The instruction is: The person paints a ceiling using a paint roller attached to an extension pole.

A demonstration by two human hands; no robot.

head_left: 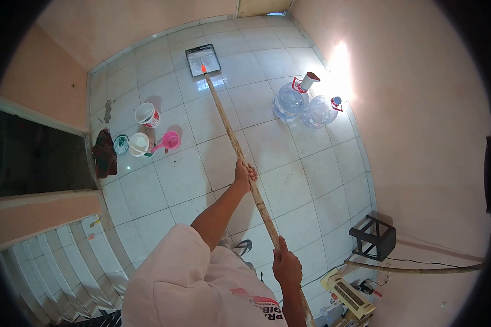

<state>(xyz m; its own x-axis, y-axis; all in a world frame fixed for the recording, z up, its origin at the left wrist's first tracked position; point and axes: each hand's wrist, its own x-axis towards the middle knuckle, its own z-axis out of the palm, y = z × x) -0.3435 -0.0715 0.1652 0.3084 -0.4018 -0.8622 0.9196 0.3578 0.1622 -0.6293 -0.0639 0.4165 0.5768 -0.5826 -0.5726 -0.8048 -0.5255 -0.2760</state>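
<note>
Both my hands grip a long, rough wooden pole [227,126] that slants away from me across the floor. My left hand [244,174] is wrapped round its middle. Lower down, near my body, my right hand [287,267] is closed on it with the thumb along the wood. At the far end an orange handle [204,69] with a thin metal rod, like a paint roller's, reaches over a black-rimmed paint tray [217,54]. The roller head is hard to make out against the pale, wet-looking tray.
Left on the tiles are a white bucket [145,114], a second paint bucket [139,144], a lid [121,144], a pink dipper [172,140] and a dark cloth [105,155]. Right are two water jugs [290,101] and a black stool [384,242]. Stairs [54,261] descend lower left.
</note>
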